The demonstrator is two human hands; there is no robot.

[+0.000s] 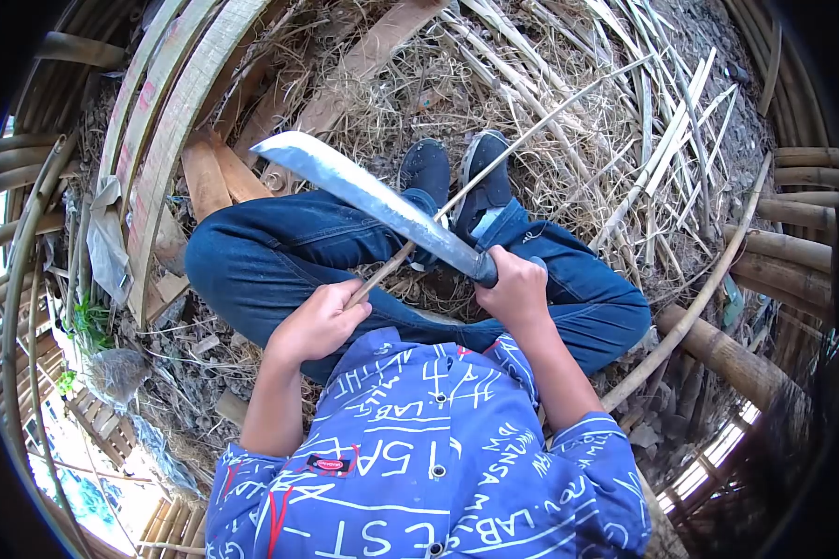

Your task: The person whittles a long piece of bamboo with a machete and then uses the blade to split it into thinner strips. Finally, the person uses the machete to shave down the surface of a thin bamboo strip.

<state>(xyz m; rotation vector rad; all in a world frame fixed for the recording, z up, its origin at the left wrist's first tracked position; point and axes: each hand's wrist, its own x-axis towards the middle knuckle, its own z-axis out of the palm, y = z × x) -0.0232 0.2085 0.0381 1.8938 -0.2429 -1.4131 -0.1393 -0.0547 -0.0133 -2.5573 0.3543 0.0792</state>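
My right hand (515,287) is wrapped round the dark handle of a machete (373,201), whose broad, curved blade points up and to the left. My left hand (321,321) grips the lower end of a thin bamboo strip (513,149). From that hand the strip runs up and to the right, well past my shoes. Blade and strip cross in front of my legs, near the middle of the view; whether they touch is hard to tell.
Wooden planks (172,140) curve along the left side. Dry shavings and split bamboo pieces (667,154) litter the ground ahead. A thick bamboo pole (727,359) lies at the right, beside a long thin pole (694,312). Bamboo slats surround the space.
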